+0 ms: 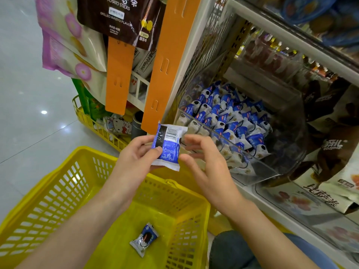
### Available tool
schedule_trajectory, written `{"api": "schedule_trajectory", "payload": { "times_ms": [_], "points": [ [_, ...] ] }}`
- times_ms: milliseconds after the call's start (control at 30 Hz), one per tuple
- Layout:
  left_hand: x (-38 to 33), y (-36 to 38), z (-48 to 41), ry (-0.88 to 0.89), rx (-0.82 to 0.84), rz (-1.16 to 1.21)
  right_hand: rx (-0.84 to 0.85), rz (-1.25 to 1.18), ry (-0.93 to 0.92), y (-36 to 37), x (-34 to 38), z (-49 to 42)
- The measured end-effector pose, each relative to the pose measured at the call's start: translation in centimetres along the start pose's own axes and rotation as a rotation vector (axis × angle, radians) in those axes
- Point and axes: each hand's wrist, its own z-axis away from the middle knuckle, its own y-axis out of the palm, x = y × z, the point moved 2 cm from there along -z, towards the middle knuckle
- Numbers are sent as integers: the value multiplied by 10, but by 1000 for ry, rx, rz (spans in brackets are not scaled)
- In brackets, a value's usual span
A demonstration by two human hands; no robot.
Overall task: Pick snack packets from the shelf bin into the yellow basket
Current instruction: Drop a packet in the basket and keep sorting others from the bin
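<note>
"Standing that close, what was nearest you?"

"The yellow slotted plastic basket [58, 191], sitting low under the person's forearms, so anything let go would simply fall in. One small blue-and-white snack packet [144, 239] already lay on its bottom."

"And the hands?"

"Both were raised over its far rim. The left hand [136, 154] pinched a second blue-and-white foil packet [168, 144], with the thumb across the printed back and the fingers behind. The barcode faced up, I'd guess for a quick look before dropping it. The right hand [206, 158] hovered just beside the packet's right edge, its fingers loosely spread and curved. It gripped nothing that I could see, though I couldn't tell whether a fingertip brushed the wrapper."

"And the stock?"

"Farther back, the clear plastic shelf bin [258, 159] was heaped with matching packets [229, 117], and its top opened toward the aisle, which made reaching in easy."
</note>
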Motion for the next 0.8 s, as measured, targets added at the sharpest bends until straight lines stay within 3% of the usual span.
{"api": "schedule_trajectory", "payload": {
  "times_ms": [67,167,300,433,500,633,800],
  "points": [
    [-2,3,3,86,16,-87,29,-201,211,4,-3,-1],
    [-2,8,6,128,64,-84,81,-496,352,9,-3,-3],
    [-3,5,6,234,69,-209,153,-558,454,0,-3,-6],
    [-10,0,10,474,118,-461,208,-563,571,-4,-7,-9],
    [-13,-2,10,587,175,-595,210,-564,588,-6,-8,-10],
    [-13,-1,12,627,261,-735,187,-660,531,-14,-5,-9],
    [-9,-3,12,604,64,-751,254,-698,438,-9,-1,-8]
  ]
}}
